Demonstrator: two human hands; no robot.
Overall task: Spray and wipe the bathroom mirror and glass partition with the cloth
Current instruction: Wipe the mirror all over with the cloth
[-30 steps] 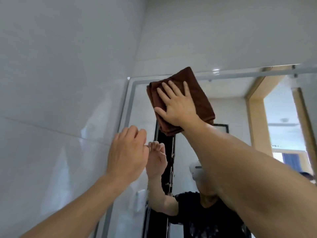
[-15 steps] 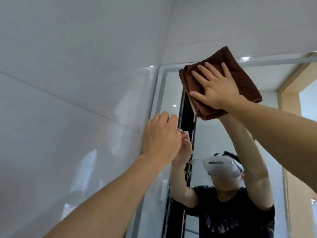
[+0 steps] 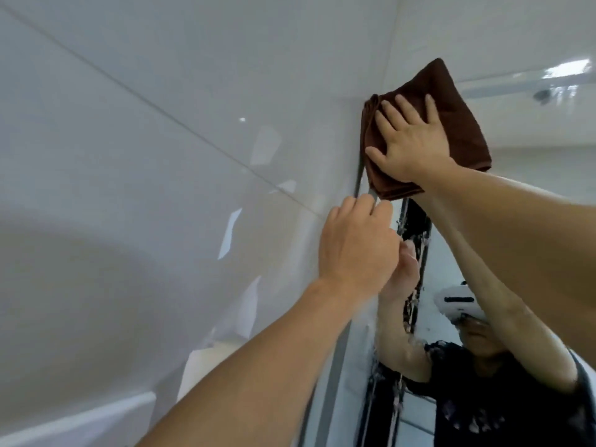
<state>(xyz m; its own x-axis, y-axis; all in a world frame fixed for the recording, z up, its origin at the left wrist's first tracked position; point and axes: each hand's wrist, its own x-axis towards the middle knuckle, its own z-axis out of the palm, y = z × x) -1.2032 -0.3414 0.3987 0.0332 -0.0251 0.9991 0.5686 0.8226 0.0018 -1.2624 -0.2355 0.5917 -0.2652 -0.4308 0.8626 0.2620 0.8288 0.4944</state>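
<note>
Place: we take this for a home bathroom.
Walls: we see large glossy pale tiles (image 3: 135, 175) with thin grout lines, covering the wall to the left and the strip above the glass; window light glints off them.
Mirror: we find a wall mirror (image 3: 529, 130) set right into the corner where the two tiled walls meet, its grey edge (image 3: 338, 359) running down beside the side wall.
Reflection: in the glass we make out a white ceiling with a small light (image 3: 567, 70), more pale wall, and a dark upright fitting (image 3: 416, 253) that we cannot identify.
Wetness: we notice droplets and streaks blurring the lower part of the glass.
</note>
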